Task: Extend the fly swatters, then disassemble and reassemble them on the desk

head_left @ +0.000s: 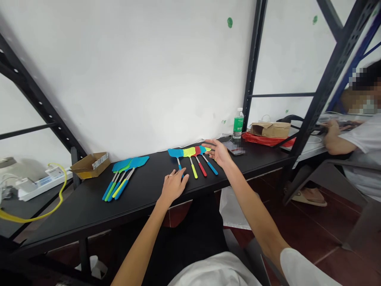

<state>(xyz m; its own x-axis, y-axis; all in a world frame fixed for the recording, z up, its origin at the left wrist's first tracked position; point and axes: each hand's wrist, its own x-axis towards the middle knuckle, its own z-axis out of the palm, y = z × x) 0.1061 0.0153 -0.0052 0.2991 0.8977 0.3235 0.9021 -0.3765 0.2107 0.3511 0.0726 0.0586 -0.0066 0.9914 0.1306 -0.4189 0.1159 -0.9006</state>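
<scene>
Your left hand [174, 186] rests open on the black table [83, 212], fingers apart, its fingertips over the handle of a blue fly swatter [175, 153]. Your right hand [218, 153] is spread too, fingertips at the far end of the fanned row of swatters [193, 167], pinching nothing. A second bunch of swatters [125, 176] lies beyond your left hand; a phone [235, 149] sits just past your right.

Black worktop [74, 222]: row of four fly swatters [192, 161] mid-surface, more swatters [122, 178] left of it, cardboard tray [91, 166] further left, smartphone [235, 149] right of it.
</scene>
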